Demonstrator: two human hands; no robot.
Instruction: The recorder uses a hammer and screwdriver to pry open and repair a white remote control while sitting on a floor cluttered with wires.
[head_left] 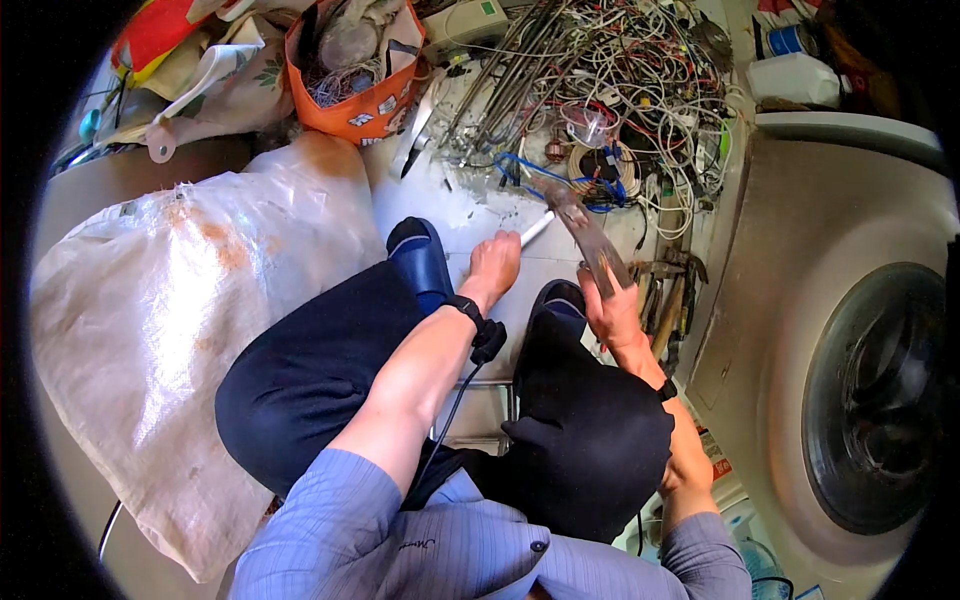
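Holding white rod [537, 230], metal strip [592, 240].
Curling left fingers [511, 248] round rod, pinching strip in right fingers [591, 292]; facing tangled cables [655, 95] beyond both.

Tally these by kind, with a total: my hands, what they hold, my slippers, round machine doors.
Hands: 2 (left hand, right hand)
White stick, held: 1
Flat metal piece, held: 1
Slippers: 2 (left slipper, right slipper)
Round machine door: 1
Total: 7

Tangled cables [650, 90] and thin rods [508, 75] strew the floor [460, 210].
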